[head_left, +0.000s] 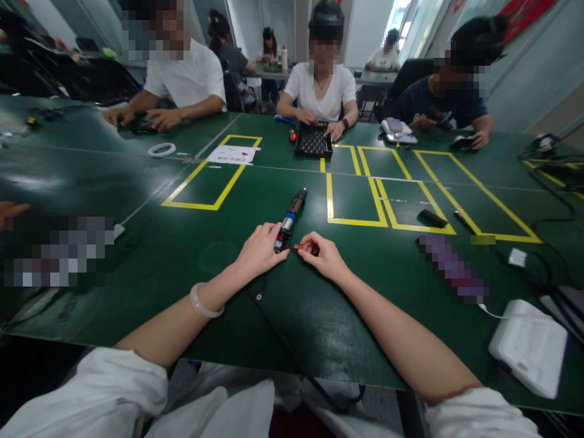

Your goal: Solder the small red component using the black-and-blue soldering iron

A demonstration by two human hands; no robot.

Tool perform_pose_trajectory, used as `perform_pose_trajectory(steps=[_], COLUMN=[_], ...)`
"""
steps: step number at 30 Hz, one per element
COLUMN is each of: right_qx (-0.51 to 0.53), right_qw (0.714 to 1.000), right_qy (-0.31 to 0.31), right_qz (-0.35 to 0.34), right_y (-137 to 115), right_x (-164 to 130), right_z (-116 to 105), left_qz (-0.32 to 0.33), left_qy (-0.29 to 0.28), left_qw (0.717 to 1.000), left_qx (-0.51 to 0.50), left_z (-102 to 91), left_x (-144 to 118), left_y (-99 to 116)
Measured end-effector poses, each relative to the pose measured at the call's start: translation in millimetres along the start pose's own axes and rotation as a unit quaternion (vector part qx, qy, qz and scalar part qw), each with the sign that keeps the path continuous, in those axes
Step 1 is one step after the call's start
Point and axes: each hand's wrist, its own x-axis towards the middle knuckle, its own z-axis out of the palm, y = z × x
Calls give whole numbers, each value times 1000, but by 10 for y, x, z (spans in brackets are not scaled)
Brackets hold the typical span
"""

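Observation:
My left hand (261, 250) grips the rear end of a slim electric screwdriver (289, 219), which lies slanted on the green table (219, 304) with its tip pointing away and to the right. Its casing looks open, with a silver and blue motor-like cylinder showing inside. Just right of its rear end, my right hand (325, 258) is closed in a pinch on a small red and orange part (298, 247), too small to name exactly. A black cable (274, 325) with a ring terminal (259, 297) beside it runs from near my left hand over the table's front edge.
Yellow tape frames (358, 222) mark the table. A black piece (432, 218) lies right, near a blurred phone-like object (451, 267) and a white charger box (529, 347). Across sit several people, one with a black tray (314, 141). A paper (232, 154) and tape ring (161, 149) lie left.

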Motion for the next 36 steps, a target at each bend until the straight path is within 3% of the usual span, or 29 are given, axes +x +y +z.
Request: perform_pose_trajectory(steps=[7,13,25,31,36], right_qx=[-19,-115,-191,-207,-213], right_qw=[1000,993,980,976,975], right_qy=[-2,-1,2,3,-5], right_qz=[-5,-20,-63,-61,-61], right_y=[13,62,47,26,17], right_x=[4,30,-13,-45,-50], right_z=[12,57,0,-4,-28], left_qz=[22,33,15,22,-10], left_qy=[-3,5,12,5,-7], left_qw=[1000,999,1000,997,996], left_qx=[-19,-11,22,71,94], left_z=[17,8,9,-18,-85], left_x=[-48,-61,-24,-20,32], left_y=[110,152,198,98,-180])
